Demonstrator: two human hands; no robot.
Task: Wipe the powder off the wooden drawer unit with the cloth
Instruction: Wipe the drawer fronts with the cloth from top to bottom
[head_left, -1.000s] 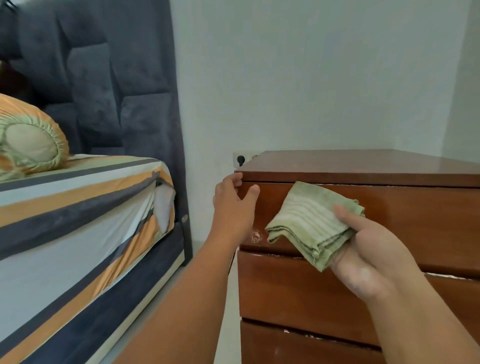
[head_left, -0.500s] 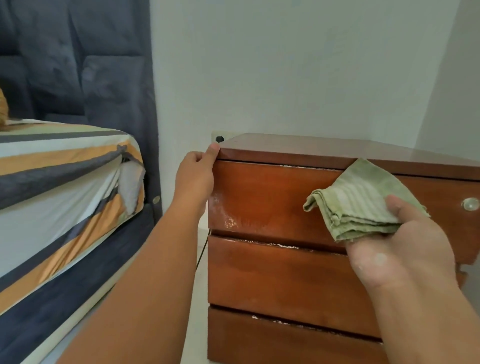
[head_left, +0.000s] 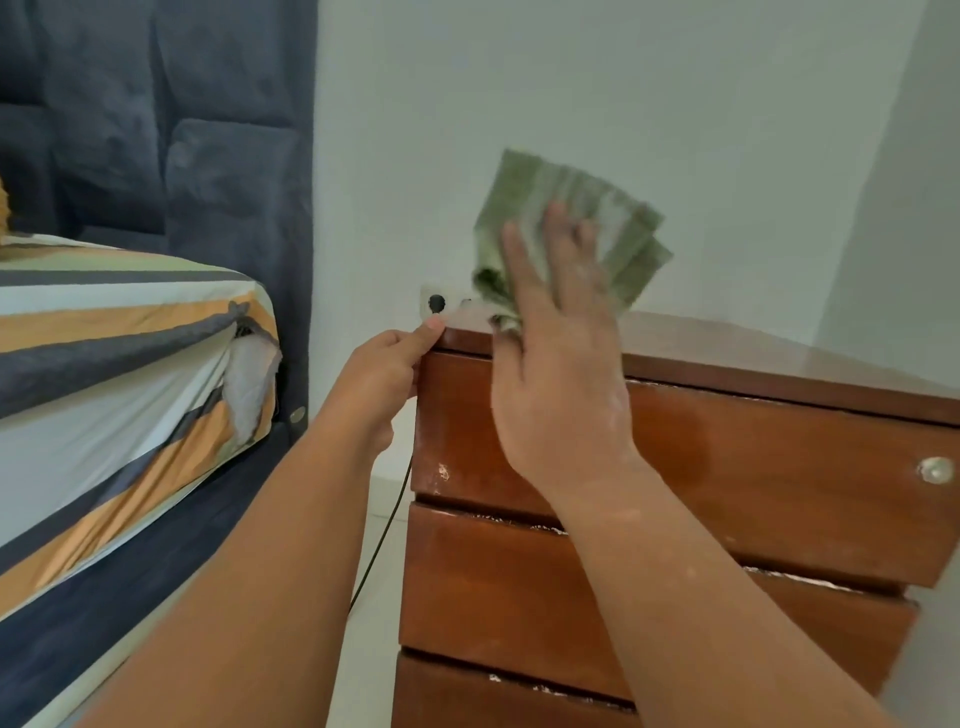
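The brown wooden drawer unit stands against the white wall, with three drawer fronts showing. White powder lies in thin lines along the gaps between the drawers, and a smudge marks the top drawer's left edge. My left hand grips the unit's top left corner. My right hand is raised above the top's left part, holding the folded green striped cloth, which is blurred and lifted in front of the wall. Powder dusts my right hand and forearm.
A bed with striped sheet and dark padded headboard stands to the left. A wall socket with a black cable sits behind the unit's left corner. A round knob is on the top drawer.
My right hand has lifted the cloth from the top drawer's front up and left, above the unit's top. My left hand stays on the corner. The view has shifted slightly.
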